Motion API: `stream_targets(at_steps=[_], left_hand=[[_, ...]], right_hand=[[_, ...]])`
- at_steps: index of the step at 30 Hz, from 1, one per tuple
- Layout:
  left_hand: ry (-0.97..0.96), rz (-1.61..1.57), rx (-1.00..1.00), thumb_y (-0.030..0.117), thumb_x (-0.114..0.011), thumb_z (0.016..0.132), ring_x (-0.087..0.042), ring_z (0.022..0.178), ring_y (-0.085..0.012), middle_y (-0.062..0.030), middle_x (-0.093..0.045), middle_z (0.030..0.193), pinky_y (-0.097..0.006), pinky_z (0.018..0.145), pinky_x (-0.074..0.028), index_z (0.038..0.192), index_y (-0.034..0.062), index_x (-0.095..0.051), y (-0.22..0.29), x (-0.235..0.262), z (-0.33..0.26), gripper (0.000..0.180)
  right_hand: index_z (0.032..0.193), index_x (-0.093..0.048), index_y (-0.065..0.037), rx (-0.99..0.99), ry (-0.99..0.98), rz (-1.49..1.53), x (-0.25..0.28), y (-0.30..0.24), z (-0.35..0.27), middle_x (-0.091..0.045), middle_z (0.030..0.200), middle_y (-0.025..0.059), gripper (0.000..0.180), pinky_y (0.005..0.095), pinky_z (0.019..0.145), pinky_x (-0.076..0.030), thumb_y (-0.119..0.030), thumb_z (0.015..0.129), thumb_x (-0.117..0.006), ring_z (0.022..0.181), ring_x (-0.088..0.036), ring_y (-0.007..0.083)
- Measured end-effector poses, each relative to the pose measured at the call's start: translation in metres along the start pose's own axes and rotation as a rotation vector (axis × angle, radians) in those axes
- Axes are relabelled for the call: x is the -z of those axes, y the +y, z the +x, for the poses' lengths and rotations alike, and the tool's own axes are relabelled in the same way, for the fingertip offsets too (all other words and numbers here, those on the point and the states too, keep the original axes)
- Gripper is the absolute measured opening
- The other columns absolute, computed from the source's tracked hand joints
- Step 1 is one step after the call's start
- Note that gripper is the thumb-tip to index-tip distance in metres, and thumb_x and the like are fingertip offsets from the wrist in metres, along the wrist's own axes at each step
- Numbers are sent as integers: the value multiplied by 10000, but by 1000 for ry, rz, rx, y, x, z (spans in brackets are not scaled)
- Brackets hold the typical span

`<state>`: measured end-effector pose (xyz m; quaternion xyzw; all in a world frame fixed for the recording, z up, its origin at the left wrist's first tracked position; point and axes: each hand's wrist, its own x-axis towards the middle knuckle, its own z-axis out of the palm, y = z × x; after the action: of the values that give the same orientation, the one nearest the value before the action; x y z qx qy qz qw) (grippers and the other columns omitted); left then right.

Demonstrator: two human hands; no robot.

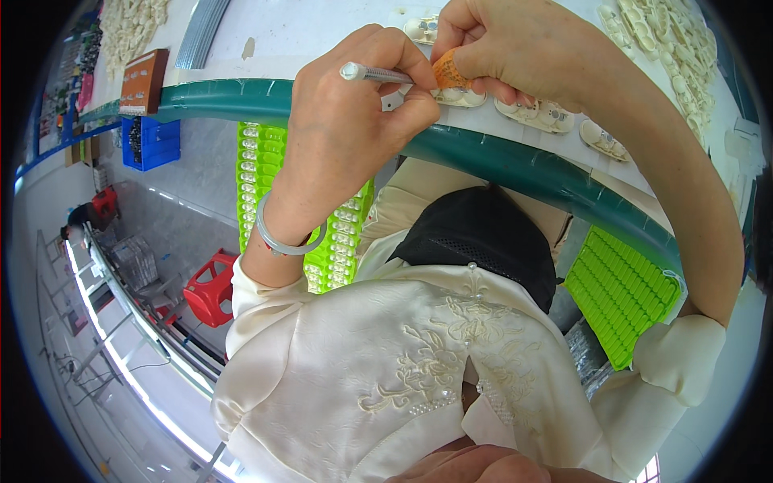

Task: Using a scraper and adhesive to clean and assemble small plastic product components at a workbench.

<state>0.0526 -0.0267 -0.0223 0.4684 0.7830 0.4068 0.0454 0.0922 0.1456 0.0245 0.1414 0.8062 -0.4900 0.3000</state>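
Note:
My left hand (346, 113), a bangle at its wrist, is closed round a slim pen-like tool (377, 74) with a clear, silvery barrel. The tool's tip is hidden behind my fingers, close to my other hand. My right hand (515, 52) reaches over from the right with its fingers pinched together. At its fingertips is an orange textured piece (452, 71); I cannot tell whether it is worn or held. Just below lies a cream plastic part (460, 97) on the white tabletop. More such parts (535, 117) lie in a row along the edge, with small metallic bits in them.
A green padded edge (515, 173) borders the table. Cream part heaps lie at the far left (133, 28) and far right (668, 56). A brown box (144, 80) stands by the edge. Green trays (624, 294) sit below, with a red stool (211, 288) to the left.

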Motion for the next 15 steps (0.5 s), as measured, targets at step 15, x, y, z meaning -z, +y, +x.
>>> stream_targets(at_steps=[15], left_hand=[[-64, -379, 212, -8, -657, 689, -599, 653, -81, -51, -641, 705, -187, 600, -486, 736, -7, -581, -13, 2, 17, 89]], right_hand=[[719, -676, -38, -158, 6, -307, 10, -13, -8, -641, 613, 52, 193, 298, 536, -452, -223, 735, -623, 543, -583, 154]])
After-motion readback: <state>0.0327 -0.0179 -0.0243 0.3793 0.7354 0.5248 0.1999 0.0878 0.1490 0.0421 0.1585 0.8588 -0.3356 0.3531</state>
